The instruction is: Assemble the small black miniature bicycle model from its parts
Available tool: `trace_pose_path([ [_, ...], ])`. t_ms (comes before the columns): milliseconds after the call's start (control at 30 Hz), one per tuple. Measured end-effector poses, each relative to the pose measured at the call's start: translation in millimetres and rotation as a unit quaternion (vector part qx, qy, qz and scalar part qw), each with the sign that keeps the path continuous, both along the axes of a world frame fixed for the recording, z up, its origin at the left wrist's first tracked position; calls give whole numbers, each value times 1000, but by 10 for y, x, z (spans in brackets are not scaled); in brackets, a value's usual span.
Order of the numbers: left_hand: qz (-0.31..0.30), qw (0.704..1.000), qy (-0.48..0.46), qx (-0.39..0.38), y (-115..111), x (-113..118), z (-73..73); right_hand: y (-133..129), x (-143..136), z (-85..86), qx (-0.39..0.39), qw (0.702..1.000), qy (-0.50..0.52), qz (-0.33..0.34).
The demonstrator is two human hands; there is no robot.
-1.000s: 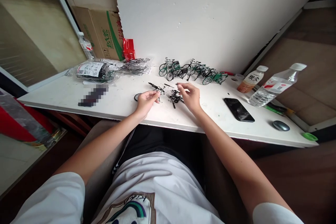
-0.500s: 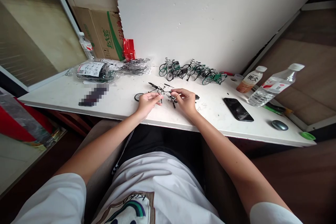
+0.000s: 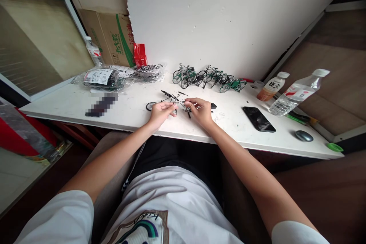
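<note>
My left hand [image 3: 160, 114] is closed in a pinch over the white table, at one end of a thin dark part [image 3: 180, 102]. My right hand [image 3: 200, 109] pinches the other end of that part, a short gap from my left fingertips. Beyond the hands lie a black frame piece [image 3: 169, 94] and scattered small black parts. A small spoked wheel [image 3: 150, 106] shows just left of my left hand. To the right of my right hand is a black piece [image 3: 213, 106], partly hidden by the hand.
Several assembled toy bicycles [image 3: 208, 77] stand along the back of the table [image 3: 128, 118]. Plastic bags of parts [image 3: 100, 78] lie back left. At the right are a phone [image 3: 259, 119], a tea bottle [image 3: 273, 87], a water bottle [image 3: 297, 93] and a mouse [image 3: 304, 135].
My right fingertips have shifted slightly left and down, closer to my left hand. The thin part now spans the gap between both hands.
</note>
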State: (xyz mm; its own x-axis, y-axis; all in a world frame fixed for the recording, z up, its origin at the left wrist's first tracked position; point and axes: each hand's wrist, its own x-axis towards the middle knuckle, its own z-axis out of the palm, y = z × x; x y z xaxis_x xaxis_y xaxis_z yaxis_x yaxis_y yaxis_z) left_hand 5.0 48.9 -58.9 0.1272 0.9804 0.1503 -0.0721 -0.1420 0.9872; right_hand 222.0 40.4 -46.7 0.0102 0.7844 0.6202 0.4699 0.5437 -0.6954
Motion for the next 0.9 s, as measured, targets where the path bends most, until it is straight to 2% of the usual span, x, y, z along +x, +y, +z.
trace_pose_path([
  [533,5,1000,-6,-1,-28,21,41,0,6,-6,3,999,-36,-2],
  [900,14,1000,-1,4,6,5,-2,-21,-12,-10,86,991,-107,3],
])
